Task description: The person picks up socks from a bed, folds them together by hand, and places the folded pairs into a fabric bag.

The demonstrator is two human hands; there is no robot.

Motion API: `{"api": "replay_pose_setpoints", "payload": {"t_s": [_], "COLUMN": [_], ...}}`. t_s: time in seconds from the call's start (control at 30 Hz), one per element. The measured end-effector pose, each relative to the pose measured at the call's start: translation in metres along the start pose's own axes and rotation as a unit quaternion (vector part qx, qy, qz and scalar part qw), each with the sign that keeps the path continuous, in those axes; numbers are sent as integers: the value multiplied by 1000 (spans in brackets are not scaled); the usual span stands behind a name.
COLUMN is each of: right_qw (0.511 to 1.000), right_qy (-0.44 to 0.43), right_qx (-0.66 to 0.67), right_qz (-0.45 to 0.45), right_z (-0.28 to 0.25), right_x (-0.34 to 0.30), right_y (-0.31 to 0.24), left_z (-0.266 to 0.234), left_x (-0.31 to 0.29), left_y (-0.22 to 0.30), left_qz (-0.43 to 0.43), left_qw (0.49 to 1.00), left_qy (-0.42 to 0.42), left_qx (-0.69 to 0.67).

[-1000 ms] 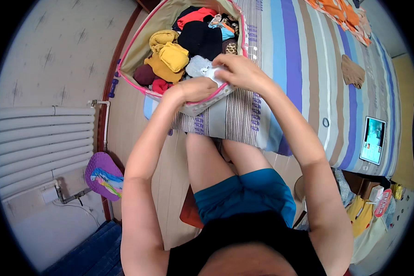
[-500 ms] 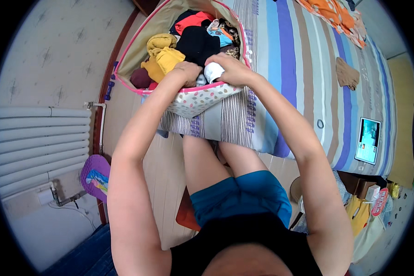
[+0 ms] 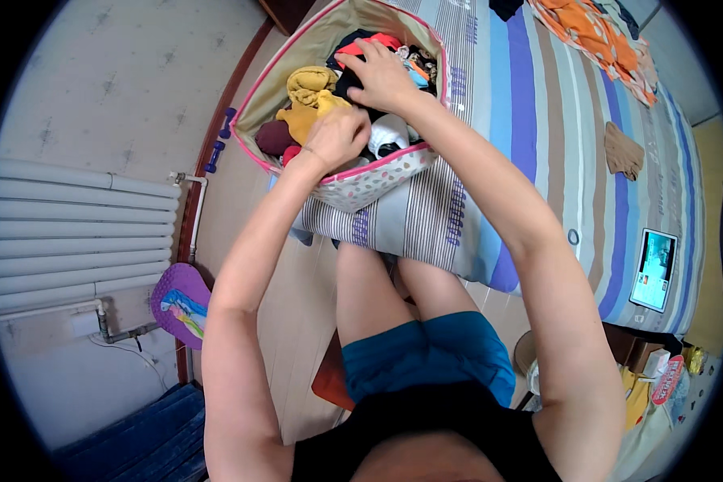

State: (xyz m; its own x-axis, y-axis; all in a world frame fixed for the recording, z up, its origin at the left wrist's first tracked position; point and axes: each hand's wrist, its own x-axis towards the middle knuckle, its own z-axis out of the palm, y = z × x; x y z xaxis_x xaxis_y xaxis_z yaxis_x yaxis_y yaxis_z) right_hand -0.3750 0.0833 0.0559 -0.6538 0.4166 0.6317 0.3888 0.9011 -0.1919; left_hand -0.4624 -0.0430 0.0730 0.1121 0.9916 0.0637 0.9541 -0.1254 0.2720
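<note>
A fabric storage bin [image 3: 369, 186] with pink trim and a leaf-dotted side is packed with rolled clothes. Over its black cloth [image 3: 348, 83] and the red cloth [image 3: 386, 40], my right hand [image 3: 384, 79] is spread, fingers apart, holding nothing that I can see. My left hand [image 3: 341, 138] is curled at the near side, beside the yellow clothes [image 3: 300, 122]; whatever its fingers grip is hidden. Right of it a white bundle [image 3: 389, 133] with a dark part lies by the near rim. A mustard roll [image 3: 312, 83] and a maroon roll [image 3: 275, 138] fill the left side.
The bin rests on a striped bed [image 3: 530, 161]. On the bed lie an orange patterned cloth [image 3: 598, 40], a brown cloth [image 3: 622, 151], a small ring [image 3: 573, 237] and a lit tablet [image 3: 654, 269]. A radiator [image 3: 80, 233] and purple dumbbells [image 3: 214, 157] are at left.
My right hand has left the white bundle by the near rim and moved farther into the bin, fingers spreading. The left hand stays at the near side. The view has shifted slightly.
</note>
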Motion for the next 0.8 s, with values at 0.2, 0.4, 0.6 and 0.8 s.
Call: {"api": "replay_pose_setpoints", "payload": {"t_s": [0.2, 0.4, 0.6, 0.8], "right_qw": [982, 983, 950, 940], "right_qy": [-169, -178, -309, -296], "right_qx": [-73, 34, -49, 167], "right_qz": [41, 13, 4, 6], "right_z": [11, -40, 6, 29], "right_x": [-14, -47, -59, -61], "right_y": [-2, -3, -23, 14], "left_z": [2, 7, 10, -14], "left_x": [1, -28, 3, 33], "left_y": [-25, -26, -10, -18], "left_qz": [-121, -37, -24, -41], "left_qw": [954, 981, 914, 993], "left_qy": [-145, -177, -392, -104], "left_qx": [232, 66, 104, 37]}}
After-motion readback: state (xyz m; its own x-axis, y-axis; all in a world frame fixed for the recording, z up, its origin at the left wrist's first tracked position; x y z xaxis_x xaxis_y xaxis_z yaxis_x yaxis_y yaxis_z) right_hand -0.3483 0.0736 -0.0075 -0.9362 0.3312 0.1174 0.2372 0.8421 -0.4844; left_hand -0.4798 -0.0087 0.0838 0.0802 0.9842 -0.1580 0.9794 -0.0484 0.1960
